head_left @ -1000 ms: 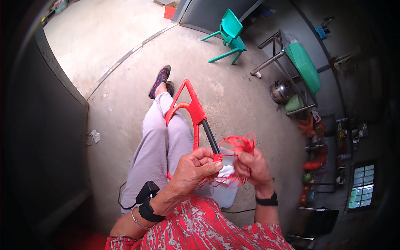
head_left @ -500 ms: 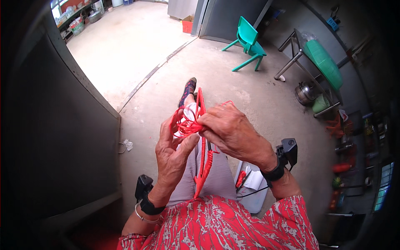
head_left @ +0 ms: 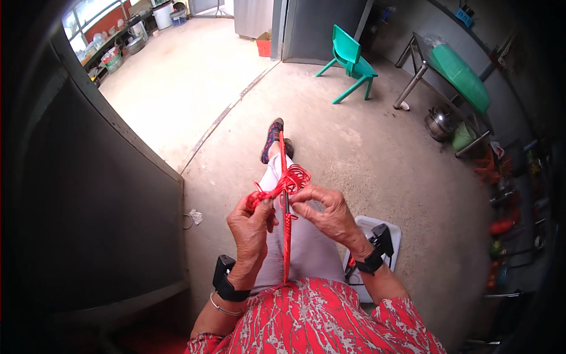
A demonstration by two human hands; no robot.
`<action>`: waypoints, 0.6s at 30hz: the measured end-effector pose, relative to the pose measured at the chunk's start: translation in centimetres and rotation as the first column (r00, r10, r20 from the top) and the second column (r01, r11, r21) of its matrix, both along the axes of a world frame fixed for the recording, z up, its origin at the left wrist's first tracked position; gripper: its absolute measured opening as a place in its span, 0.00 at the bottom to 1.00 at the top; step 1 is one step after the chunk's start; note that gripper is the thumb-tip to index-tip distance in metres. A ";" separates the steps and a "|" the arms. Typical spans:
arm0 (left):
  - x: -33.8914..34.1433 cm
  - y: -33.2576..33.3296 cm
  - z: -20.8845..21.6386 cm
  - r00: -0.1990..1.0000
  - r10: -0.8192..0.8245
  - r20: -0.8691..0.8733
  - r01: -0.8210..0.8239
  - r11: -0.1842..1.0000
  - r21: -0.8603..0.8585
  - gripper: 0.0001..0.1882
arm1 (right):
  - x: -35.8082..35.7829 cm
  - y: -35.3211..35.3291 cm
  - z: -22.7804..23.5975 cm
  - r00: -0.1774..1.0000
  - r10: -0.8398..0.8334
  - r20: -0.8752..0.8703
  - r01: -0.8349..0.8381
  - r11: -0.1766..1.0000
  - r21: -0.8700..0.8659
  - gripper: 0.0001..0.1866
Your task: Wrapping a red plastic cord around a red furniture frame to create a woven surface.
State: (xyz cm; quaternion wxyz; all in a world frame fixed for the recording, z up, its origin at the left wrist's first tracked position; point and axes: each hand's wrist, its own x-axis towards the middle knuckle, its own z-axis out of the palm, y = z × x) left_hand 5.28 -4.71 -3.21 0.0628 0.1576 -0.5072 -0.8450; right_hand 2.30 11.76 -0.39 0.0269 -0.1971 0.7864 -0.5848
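A bundle of thin red cord [head_left: 295, 179], gathered in loops, lies across a long, narrow frame [head_left: 287, 251] wrapped in red cord over my lap. A short dark stretch of the frame shows bare beside my fingers. My left hand [head_left: 249, 229] is closed, with thumb and fingers gripping the bundle's left end. My right hand [head_left: 330, 215] is in a pinch just below the loops, against the frame; the strand at its fingertips is too fine to see clearly. The frame's near end meets my red patterned shirt [head_left: 318, 318]; its far end points toward my shoes [head_left: 272, 138].
On the floor by my right leg sits a white tray [head_left: 392, 236], partly behind my right wrist. Ahead is a green chair [head_left: 346, 50]. At the right stand a metal-legged table [head_left: 413, 85] and a pot [head_left: 439, 124]. A dark door panel [head_left: 118, 194] stands close on my left.
The cord bundle has spread from a clump between both hands into loops across the frame. My hands have moved lower and farther apart, the right one dropping from the bundle's top to below it.
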 end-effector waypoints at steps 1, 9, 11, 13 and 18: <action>0.2 0.4 0.1 1.000 -0.019 -0.001 0.019 1.000 -0.016 0.06 | 0.3 -0.3 -0.8 0.996 0.020 0.084 -0.012 0.996 -0.087 0.07; 1.1 0.7 0.8 0.981 -0.184 0.067 0.188 0.981 -0.057 0.06 | 0.4 0.0 -3.4 0.959 0.062 -0.277 -0.062 0.998 0.008 0.15; 1.0 0.1 1.2 0.965 -0.262 0.030 0.263 0.964 -0.032 0.05 | 0.5 0.2 -3.0 0.950 0.059 -0.305 -0.040 0.997 0.068 0.15; 1.0 -0.2 0.0 0.954 -0.299 0.001 0.298 0.952 -0.065 0.06 | 0.3 0.5 -2.5 0.941 0.062 -0.334 -0.020 0.991 0.130 0.15; 1.4 0.8 0.4 0.981 -0.191 -0.031 0.182 0.964 -0.192 0.11 | -1.3 4.0 -0.6 0.955 0.057 -0.291 0.025 0.962 0.271 0.17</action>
